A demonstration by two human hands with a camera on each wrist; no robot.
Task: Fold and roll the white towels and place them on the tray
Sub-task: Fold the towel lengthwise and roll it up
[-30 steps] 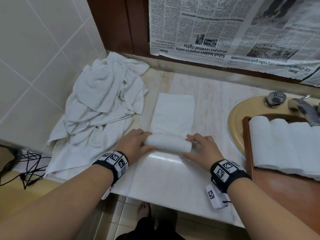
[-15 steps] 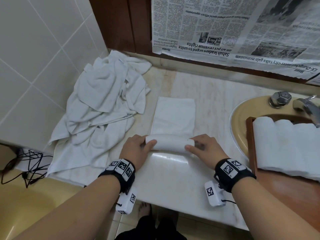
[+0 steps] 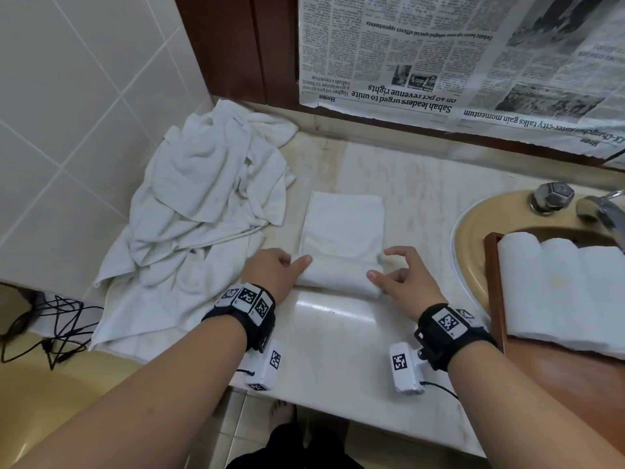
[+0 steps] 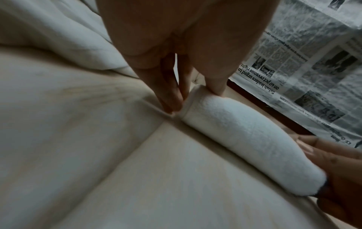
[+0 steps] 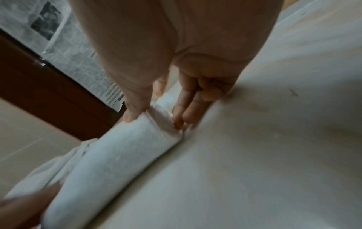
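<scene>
Countertop point(image 3: 338, 350): pale marble, glossy near its front edge; it carries the towels and meets a tan sink point(image 3: 473, 218) at the right
Newspaper point(image 3: 456, 62): sheets hung upside down across the back wall above the counter; dark wood shows to their left
Towel pile point(image 3: 203, 211): crumpled white towels heaped at the counter's left end against the tiled wall; one edge hangs over the front
Tray point(image 3: 558, 374): brown wood, set over the sink; rolled towels point(image 3: 558, 286) lie on it side by side, touching
Folded towel point(image 3: 343, 228): white strip lying flat in the middle of the counter, between pile and sink; its near end is wound into a roll point(image 3: 338, 277) lying crosswise
Left hand point(image 3: 270, 274): grasping the roll's left end; thumb on top, fingers point(image 4: 172, 99) against the end face and down on the counter
Right hand point(image 3: 402, 282): grasping the roll's right end; thumb on the near side, fingers point(image 5: 188, 111) curled at the end face
Tap point(image 3: 602, 211): chrome spout with a knob point(image 3: 553, 198) just beside it, behind the tray
</scene>
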